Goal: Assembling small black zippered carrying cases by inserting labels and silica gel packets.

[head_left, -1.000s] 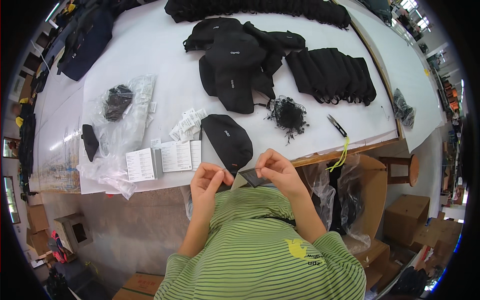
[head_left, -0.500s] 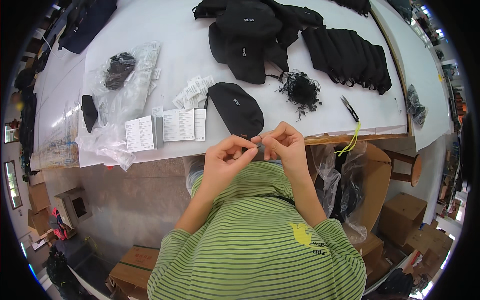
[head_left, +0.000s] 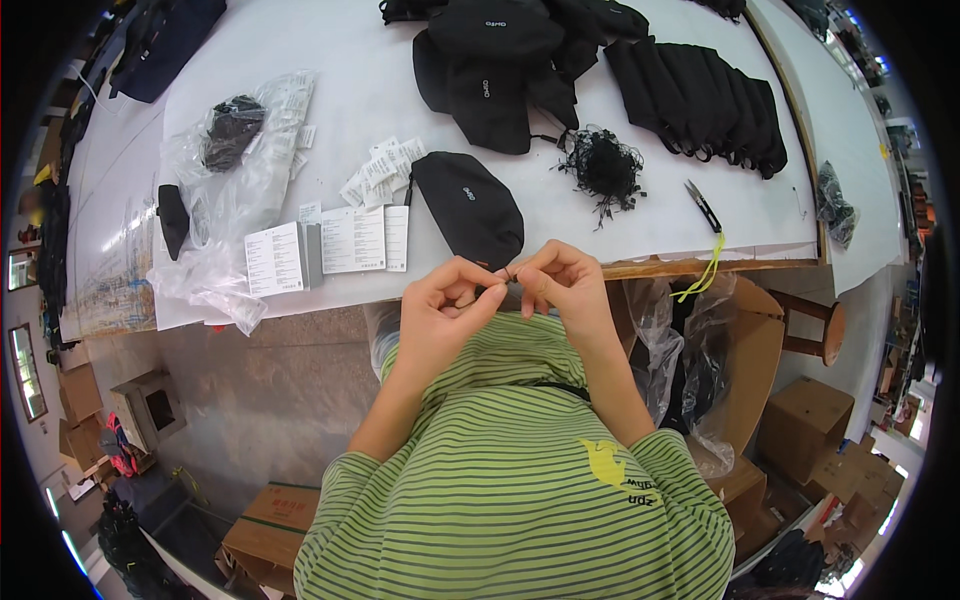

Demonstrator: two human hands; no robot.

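I see my left hand (head_left: pixel 440 310) and right hand (head_left: pixel 560 285) with fingers pinched on a small dark piece (head_left: pixel 508 274); white rectangular labels (head_left: pixel 330 245) lie on the desk (head_left: pixel 330 90) beside clear bags (head_left: pixel 220 200).

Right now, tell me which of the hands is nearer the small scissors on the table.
Right. The right hand is below and left of the scissors, near the table edge; the left hand sits farther left, beyond the right hand, pinching a small dark piece with it.
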